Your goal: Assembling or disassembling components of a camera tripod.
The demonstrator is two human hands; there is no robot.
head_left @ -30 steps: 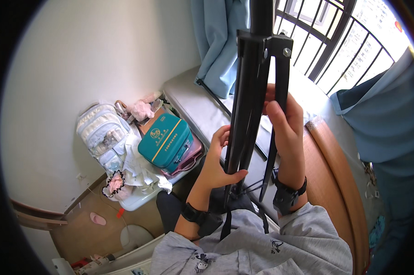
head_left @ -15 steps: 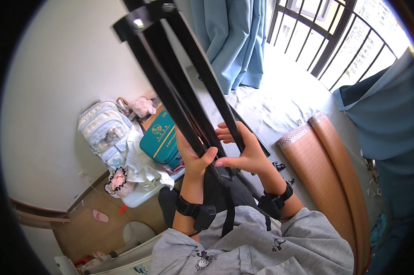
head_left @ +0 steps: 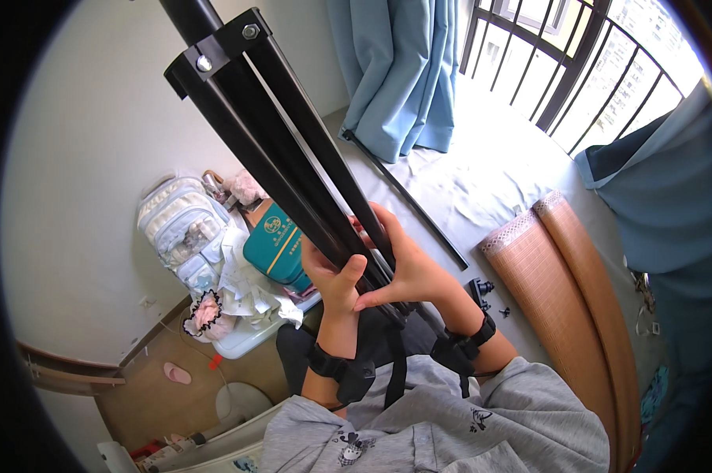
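A person looks down at their own 2 hands, which grip a folded black tripod stand (head_left: 293,150) held close to the chest and slanting up toward the upper left. The left hand (head_left: 336,276) is clenched around the lower part of the bundled legs, thumb and fingers wrapped over them. The right hand (head_left: 407,268) grasps the same legs just beside it, fingers pressed along the far side. Near the top, a black bracket with 2 silver bolts (head_left: 222,43) joins the 3 legs to the centre pole. Both wrists wear black straps, and the sleeves are grey. Below and to the left, a teal rectangular case (head_left: 273,248) with a round pale emblem and pale lettering lies among crumpled white paper (head_left: 241,276) on a white tray. Beside it a pale quilted backpack (head_left: 178,229) leans against the plain white wall (head_left: 96,134). A pink slipper (head_left: 176,373) lies on the brown floor. Ahead, a light grey sheet covers a bed (head_left: 482,181), with a loose black rod (head_left: 407,201) lying across it. 2 rolled tan mats (head_left: 568,299) lie along the right. Blue curtains (head_left: 403,71) hang beside a dark barred window (head_left: 561,55).
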